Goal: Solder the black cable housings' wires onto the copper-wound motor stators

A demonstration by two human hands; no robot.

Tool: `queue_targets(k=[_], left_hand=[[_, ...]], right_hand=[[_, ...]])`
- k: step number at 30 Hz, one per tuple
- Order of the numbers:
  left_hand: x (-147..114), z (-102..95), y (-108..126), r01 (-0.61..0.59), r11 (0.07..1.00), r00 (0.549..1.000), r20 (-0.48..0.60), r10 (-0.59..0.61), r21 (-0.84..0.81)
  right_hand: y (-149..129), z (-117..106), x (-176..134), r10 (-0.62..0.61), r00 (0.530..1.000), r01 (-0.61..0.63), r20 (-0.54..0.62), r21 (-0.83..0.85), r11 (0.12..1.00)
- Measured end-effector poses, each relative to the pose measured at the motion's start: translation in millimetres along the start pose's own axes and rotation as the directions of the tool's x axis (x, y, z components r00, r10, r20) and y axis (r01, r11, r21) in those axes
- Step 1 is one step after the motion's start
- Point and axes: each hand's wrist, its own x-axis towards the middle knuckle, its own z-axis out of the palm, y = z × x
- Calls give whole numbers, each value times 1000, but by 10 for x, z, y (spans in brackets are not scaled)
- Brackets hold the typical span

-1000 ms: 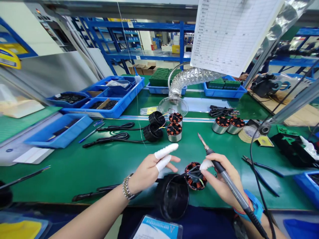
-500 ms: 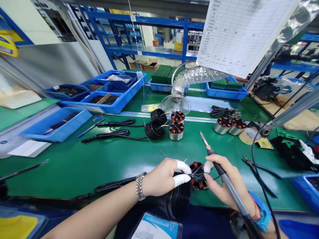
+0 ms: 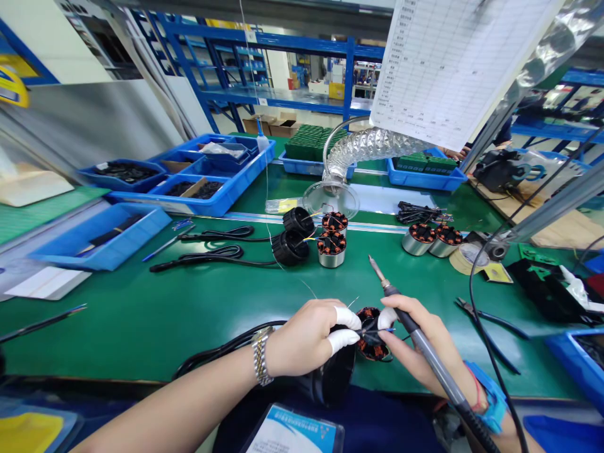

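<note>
My left hand (image 3: 297, 340), with white finger cots on thumb and forefinger, is closed in a pinch on the end of a black cable (image 3: 221, 346). A wire with a blue tip (image 3: 389, 329) sticks out toward my right hand (image 3: 436, 346). That hand grips a soldering iron (image 3: 419, 336), its metal tip pointing up and away to the left. Its thumb and a cotted finger are close to the wire; contact is unclear. Directly beneath lies a copper-wound motor stator (image 3: 368, 314), partly covered by my fingers. A black round housing (image 3: 336, 377) rests below my left hand.
Two stators (image 3: 331, 251) stand beside black caps (image 3: 290, 247) with cables. Two more stators (image 3: 419, 239) are farther right. Cutting pliers (image 3: 491, 324) lie to the right, near the iron's hanging cord (image 3: 474, 283). A fume-extractor hose (image 3: 368, 148) arches over the back. Blue trays (image 3: 104, 242) line the left.
The blue wire tip shows more clearly beyond my fingers, and my right hand with the soldering iron has shifted slightly left. The whole view has moved a little. Both hands keep their grips.
</note>
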Motion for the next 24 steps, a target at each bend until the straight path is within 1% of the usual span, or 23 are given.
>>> queue_targets(k=[4, 8, 11, 14, 16, 20, 22, 24], left_hand=[[0, 41, -2, -20, 1000, 1000, -5, 20, -7], [4, 104, -11, -41, 999, 999, 10, 41, -29], [-5, 109, -21, -6, 999, 1000, -10, 5, -52], [-16, 85, -23, 24, 997, 1000, -14, -25, -67], [-15, 72, -20, 27, 997, 1000, -7, -28, -75], [-1, 72, -17, 42, 995, 999, -11, -43, -90], [-3, 67, -24, 17, 996, 1000, 3, -17, -87], [-22, 47, -43, -51, 996, 999, -6, 51, -76]], right_hand=[[-25, 36, -6, -15, 1000, 14, -10, -8, 1000], [-24, 59, -41, -62, 998, 62, -9, -28, 998], [0, 16, -80, -34, 999, 34, 5, -39, 999], [12, -61, -103, 2, 1000, -3, -28, -40, 999], [5, -97, -98, -5, 998, 3, -60, -43, 999], [-14, -85, -72, -39, 997, 35, -72, -57, 998], [-8, -49, -75, -36, 996, 31, -82, -61, 998], [10, -8, -92, -31, 994, 25, -103, -65, 998]])
